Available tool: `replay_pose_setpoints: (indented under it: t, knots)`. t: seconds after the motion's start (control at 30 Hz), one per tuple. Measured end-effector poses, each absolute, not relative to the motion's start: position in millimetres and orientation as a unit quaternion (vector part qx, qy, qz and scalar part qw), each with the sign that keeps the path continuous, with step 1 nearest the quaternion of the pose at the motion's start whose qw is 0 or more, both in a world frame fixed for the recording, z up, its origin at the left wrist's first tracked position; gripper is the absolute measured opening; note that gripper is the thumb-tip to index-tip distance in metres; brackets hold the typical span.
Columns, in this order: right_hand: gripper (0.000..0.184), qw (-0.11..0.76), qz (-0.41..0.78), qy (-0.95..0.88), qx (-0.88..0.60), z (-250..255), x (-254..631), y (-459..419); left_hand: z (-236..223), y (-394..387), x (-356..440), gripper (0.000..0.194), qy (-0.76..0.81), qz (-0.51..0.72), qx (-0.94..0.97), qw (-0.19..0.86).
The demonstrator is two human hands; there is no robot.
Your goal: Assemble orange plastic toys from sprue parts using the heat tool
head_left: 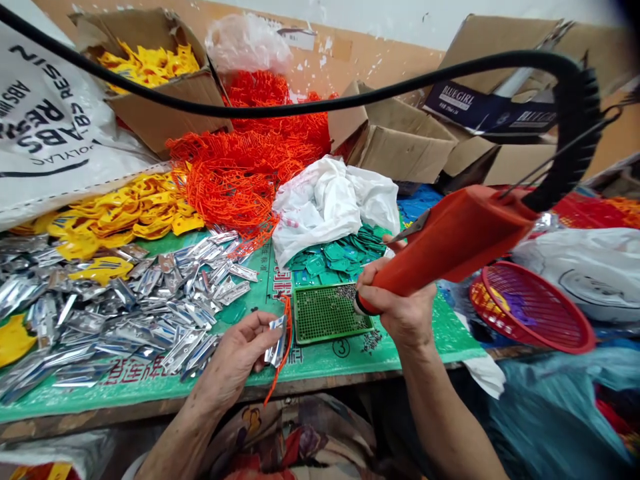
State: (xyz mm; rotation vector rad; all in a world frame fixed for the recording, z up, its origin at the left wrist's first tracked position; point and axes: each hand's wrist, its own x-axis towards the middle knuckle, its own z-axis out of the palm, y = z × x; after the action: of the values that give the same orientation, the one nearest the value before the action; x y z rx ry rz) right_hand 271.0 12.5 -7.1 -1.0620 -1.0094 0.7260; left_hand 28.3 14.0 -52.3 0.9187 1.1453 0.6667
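My left hand (234, 355) pinches a shiny silver metal piece (276, 344) between thumb and fingers, near the table's front edge. A thin orange plastic strip (287, 333) runs along that piece and hangs below it. Wrapped around an orange electric screwdriver (450, 240), my right hand (407, 313) holds the tool slanted, its front end down at the tray. The green gridded tray (325, 339) lies between my hands, with small screws (347, 292) gathered toward its far right corner. The screwdriver's tip is hard to make out against the tray.
Silver pieces (140, 300) cover the left side, with yellow parts (135, 207) behind. Tangled orange strips (240, 167) and green pieces (335, 257) in a white bag (325, 200) lie beyond the tray. A red basket (545, 307) sits right. A black cable (300, 107) arches overhead.
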Motion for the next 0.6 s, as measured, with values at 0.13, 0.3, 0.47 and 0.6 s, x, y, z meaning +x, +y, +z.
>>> replay_pose_setpoints:
  t: [0.13,0.3,0.47,0.6]
  knots:
    - [0.015,0.678,0.309,-0.451,-0.491,-9.8,277.4,8.7,-53.5,13.5,27.7,0.032,0.506,0.296,0.411,0.698]
    - [0.018,0.679,0.296,-0.447,-0.502,-14.3,278.3,9.3,-50.7,13.0,28.6,0.032,0.512,0.299,0.409,0.693]
    - [0.017,0.678,0.278,-0.447,-0.513,-16.0,276.7,11.8,-49.1,12.1,29.8,0.031,0.516,0.302,0.414,0.686]
    - [0.018,0.675,0.274,-0.450,-0.516,-15.9,276.0,11.4,-48.6,12.7,31.3,0.033,0.523,0.299,0.414,0.682]
